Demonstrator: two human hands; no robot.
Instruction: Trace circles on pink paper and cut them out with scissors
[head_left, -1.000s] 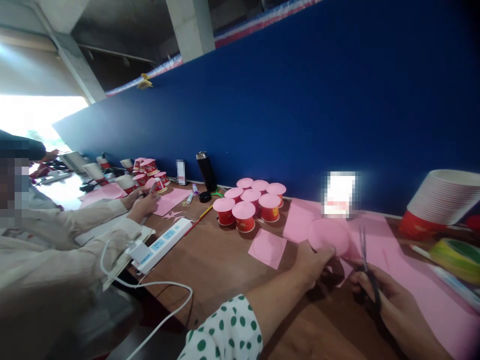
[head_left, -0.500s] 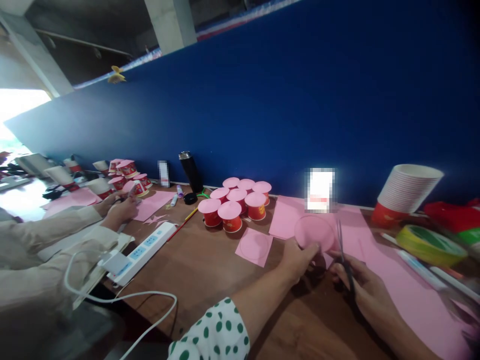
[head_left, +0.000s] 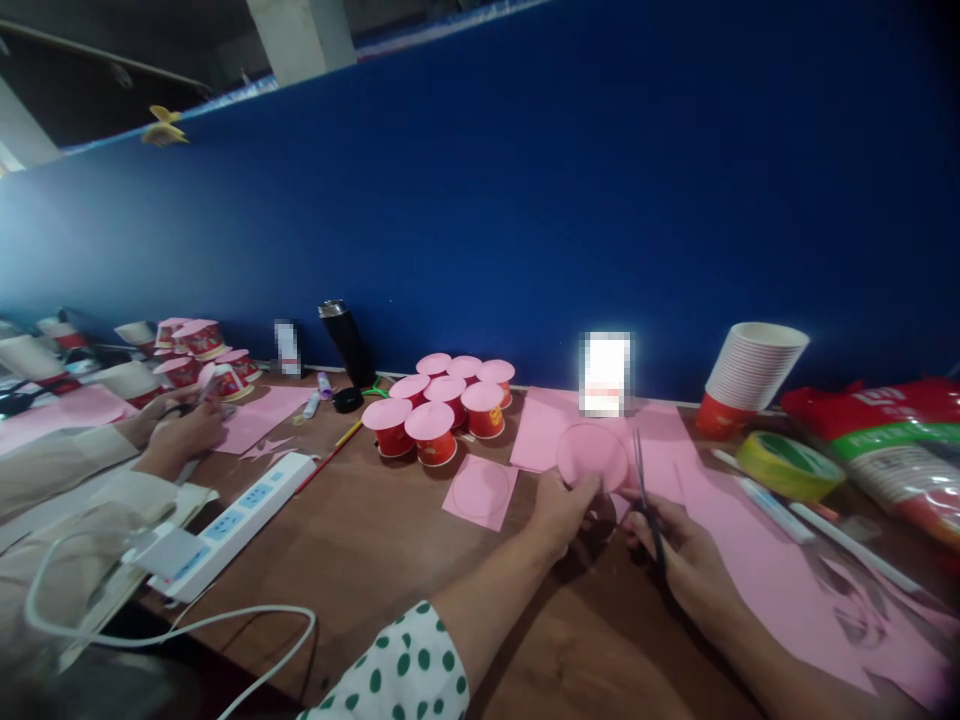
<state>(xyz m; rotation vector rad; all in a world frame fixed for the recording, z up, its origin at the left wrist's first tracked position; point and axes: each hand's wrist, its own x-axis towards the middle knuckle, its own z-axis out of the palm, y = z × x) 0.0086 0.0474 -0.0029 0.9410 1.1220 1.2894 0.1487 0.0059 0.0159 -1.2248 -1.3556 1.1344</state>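
Note:
My left hand [head_left: 564,512] pinches the lower edge of a round pink paper disc [head_left: 592,455], thumb on top. Just right of it, my right hand [head_left: 671,540] grips a pair of dark-handled scissors [head_left: 651,515], blades pointing up beside the disc. A strip of pink paper hangs near the right fingertips. On the table to the left lies a pink paper square [head_left: 481,492] with a circle drawn on it. Behind that stand several red paper cups [head_left: 437,445] topped with pink discs. Larger pink sheets [head_left: 694,470] lie under and behind my hands.
A stack of paper cups [head_left: 756,370], yellow tape [head_left: 791,465], a marker [head_left: 776,510] and a red-green bag [head_left: 877,430] sit at right. At left are a power strip [head_left: 244,520], a black flask [head_left: 346,345] and a co-worker's hands [head_left: 180,425]. A blue partition [head_left: 525,200] rises behind.
The view has turned slightly right, so everything sits further left and more of the bag shows. Both hands keep their hold on the disc and the scissors.

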